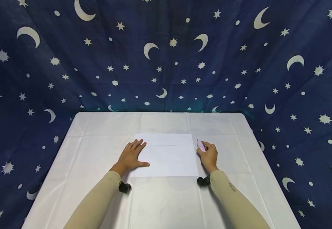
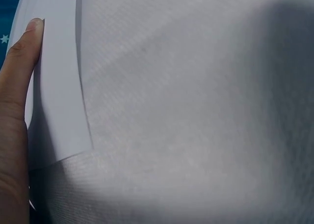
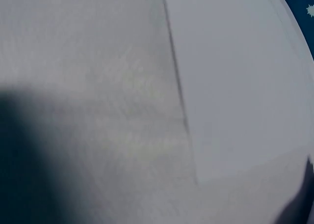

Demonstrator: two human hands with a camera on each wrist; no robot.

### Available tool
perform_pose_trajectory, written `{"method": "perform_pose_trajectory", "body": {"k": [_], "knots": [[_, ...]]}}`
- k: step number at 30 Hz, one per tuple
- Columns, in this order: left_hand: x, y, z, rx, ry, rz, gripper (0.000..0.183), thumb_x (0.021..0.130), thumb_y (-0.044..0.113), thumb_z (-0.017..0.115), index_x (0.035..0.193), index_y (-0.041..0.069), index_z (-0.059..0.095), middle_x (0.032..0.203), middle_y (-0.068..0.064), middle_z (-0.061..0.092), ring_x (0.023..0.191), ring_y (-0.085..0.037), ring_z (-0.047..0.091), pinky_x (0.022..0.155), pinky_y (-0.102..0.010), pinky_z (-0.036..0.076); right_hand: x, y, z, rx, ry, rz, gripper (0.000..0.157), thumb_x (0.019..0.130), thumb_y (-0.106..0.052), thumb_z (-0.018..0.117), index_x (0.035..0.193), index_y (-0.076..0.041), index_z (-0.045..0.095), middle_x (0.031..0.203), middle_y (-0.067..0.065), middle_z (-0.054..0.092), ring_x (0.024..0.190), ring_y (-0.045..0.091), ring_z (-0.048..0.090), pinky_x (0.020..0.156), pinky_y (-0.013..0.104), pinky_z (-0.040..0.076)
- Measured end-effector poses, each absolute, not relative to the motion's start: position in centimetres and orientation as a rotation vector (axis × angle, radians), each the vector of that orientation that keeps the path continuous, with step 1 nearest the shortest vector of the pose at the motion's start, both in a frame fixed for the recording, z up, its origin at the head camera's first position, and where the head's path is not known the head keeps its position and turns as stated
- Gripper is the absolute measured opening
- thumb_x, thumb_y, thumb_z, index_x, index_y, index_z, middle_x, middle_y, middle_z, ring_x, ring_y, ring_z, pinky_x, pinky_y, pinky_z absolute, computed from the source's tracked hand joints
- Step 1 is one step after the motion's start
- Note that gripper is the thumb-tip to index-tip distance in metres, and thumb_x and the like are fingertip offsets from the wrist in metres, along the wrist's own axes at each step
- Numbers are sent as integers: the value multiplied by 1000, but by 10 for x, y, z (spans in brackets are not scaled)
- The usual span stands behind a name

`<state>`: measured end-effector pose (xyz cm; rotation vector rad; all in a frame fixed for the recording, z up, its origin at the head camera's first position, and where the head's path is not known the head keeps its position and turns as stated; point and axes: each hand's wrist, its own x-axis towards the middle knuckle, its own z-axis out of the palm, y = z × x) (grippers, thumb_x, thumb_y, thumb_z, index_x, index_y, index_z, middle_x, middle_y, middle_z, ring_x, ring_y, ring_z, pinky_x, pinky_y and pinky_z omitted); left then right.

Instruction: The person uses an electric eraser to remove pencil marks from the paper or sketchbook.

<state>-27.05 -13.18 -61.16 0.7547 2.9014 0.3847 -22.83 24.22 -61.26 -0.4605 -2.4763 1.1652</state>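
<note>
A white sheet of paper [image 1: 169, 159] lies on the white-covered table, with one thin straight line [image 1: 163, 145] across its upper part. My left hand [image 1: 130, 157] rests on the sheet's left side, its fingers spread and its thumb pointing right. In the left wrist view, the thumb [image 2: 22, 62] lies over the paper [image 2: 64, 101] near its corner. Just off the sheet's right edge, my right hand [image 1: 209, 156] pinches a pale pink tool [image 1: 201, 146] with a thin metal-looking tip. Its exact kind is unclear. The right wrist view shows the paper [image 3: 240, 86] and a dark, blurred pointed shape [image 3: 299, 197].
The white tablecloth [image 1: 166, 203] has fold creases running across it. Behind the table and along its sides hangs a dark blue cloth [image 1: 177, 28] with moons and stars. Black wrist cameras [image 1: 125, 187] sit at both sleeve cuffs.
</note>
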Motion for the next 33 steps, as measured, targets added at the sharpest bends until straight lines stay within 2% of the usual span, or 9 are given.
{"method": "perform_pose_trajectory", "body": {"k": [18,24,33], "knots": [[-265,-145,-617,776,2946,416,113,68,80,65,156,18,31,164,-5,22,151,-30,17,122,-54,15,-222,239,-619,-429,-2463,1126,43,74,-6,79,116,1,71,83,11,54,74,20,50,65,28,40],[-266,-139,-615,744,2920,475,113,71,78,65,158,18,24,165,-5,17,153,-29,11,123,-52,10,-221,243,-619,-403,-2439,1115,44,73,-6,79,115,3,70,83,12,54,75,23,50,66,31,40],[-267,-134,-614,777,2917,464,111,74,74,65,158,17,23,165,-6,17,152,-30,11,123,-53,9,-220,248,-627,-433,-2450,1098,45,74,-6,79,117,0,70,86,13,55,77,21,50,68,31,40]]}}
